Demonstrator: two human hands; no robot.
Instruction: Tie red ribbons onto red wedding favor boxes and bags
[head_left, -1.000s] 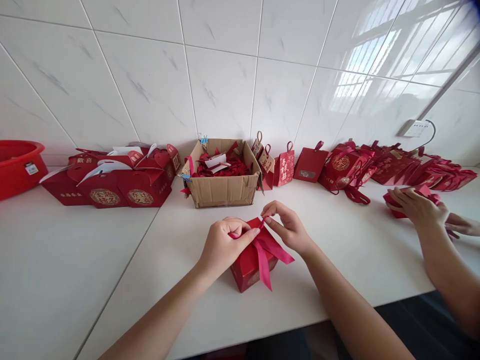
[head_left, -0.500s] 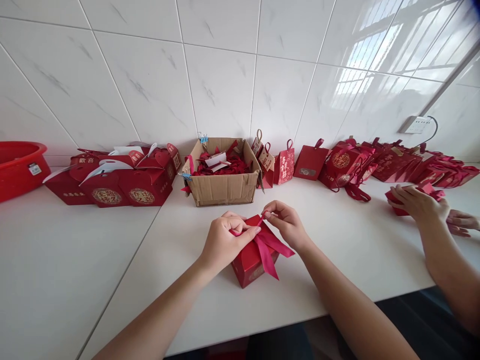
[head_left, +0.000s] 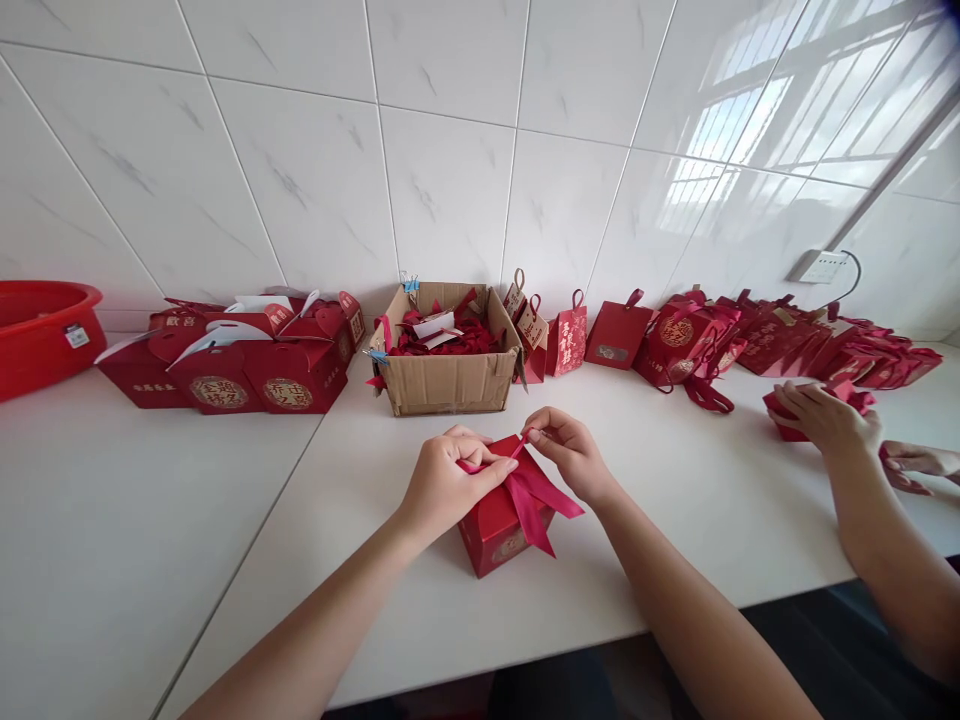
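A red gift box point(head_left: 491, 530) with a gold print on its front stands on the white table, turned at an angle. On its top lies a pink-red ribbon point(head_left: 536, 500), two tails of which hang toward the front right. My left hand point(head_left: 454, 475) is closed on the ribbon at the box's top, thumb pressed against the bent fingers. Just right of it, my right hand point(head_left: 566, 450) pinches a narrow part of the ribbon between thumb and forefinger. The fingers partly cover the knot area.
Behind the box stands a cardboard box point(head_left: 450, 385) of red ribbons. Red boxes point(head_left: 225, 375) and a red basin point(head_left: 45, 345) are at left. Red bags point(head_left: 679, 335) line the wall at right. Another person's hands point(head_left: 832, 415) hold a red box at far right.
The view has shifted slightly. My hands keep nearly the same hold on the ribbon. At far right, the other person's farther hand now has its fingers together near a bit of red.
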